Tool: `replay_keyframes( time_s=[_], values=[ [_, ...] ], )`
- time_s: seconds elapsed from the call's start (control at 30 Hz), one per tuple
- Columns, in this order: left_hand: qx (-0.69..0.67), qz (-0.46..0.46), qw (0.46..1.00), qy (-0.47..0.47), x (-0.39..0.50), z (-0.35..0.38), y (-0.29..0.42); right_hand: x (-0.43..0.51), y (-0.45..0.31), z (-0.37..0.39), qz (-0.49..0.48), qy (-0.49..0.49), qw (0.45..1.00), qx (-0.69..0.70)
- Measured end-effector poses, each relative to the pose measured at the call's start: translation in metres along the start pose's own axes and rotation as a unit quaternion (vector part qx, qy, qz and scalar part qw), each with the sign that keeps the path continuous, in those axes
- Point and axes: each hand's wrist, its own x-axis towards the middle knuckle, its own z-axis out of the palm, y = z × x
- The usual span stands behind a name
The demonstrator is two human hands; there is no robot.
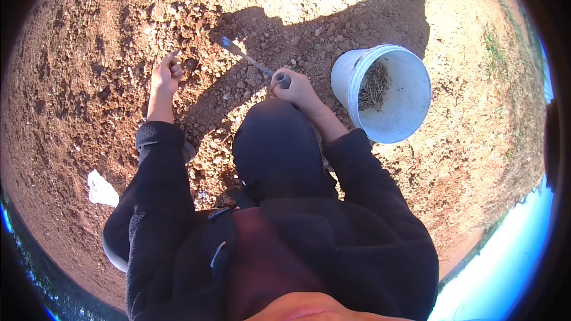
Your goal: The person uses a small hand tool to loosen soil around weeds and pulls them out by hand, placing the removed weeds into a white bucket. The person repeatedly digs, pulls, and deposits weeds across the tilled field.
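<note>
My right hand (294, 89) grips the handle of a short hand digging tool (255, 63). Its narrow metal head points up and left, down at the loose brown soil (267, 40). The round grey end of the handle sticks out of my fist. To the left, my left hand (166, 72) hovers over or touches the clods, index finger stretched out and the other fingers curled; I see nothing in it. A white plastic bucket (345, 76), tilted towards me, stands right of my right hand, with dry stalks or roots (374, 87) inside.
A white crumpled bag or cloth (101, 188) lies on the soil at the left. My dark-clad knee (279, 149) rises between my arms. Dry grass (526, 142) lines the right side, and my shadow (370, 22) falls across the ground ahead.
</note>
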Motion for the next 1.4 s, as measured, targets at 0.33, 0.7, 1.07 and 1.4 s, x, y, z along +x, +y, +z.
replay_keyframes(
  time_s=[0.33, 0.7, 1.07, 1.4],
  values=[
    [-0.003, -0.052, 0.834, -0.550, -0.134, 0.297, 0.007, -0.039, -0.012, -0.025, 0.031, 0.073, 0.997, -0.017],
    [0.508, 0.258, 0.722, -0.392, -0.100, 0.268, 0.074, -0.062, -0.011, -0.045, 0.070, 0.108, 0.991, 0.037],
    [0.534, 0.117, 0.837, 0.029, -0.075, -0.100, 0.190, 0.007, -0.049, -0.039, 0.015, 0.051, 0.984, 0.172],
    [0.350, 0.014, 0.829, 0.436, -0.167, -0.425, 0.025, 0.074, -0.013, -0.041, 0.004, 0.034, 0.996, 0.088]
  ],
)
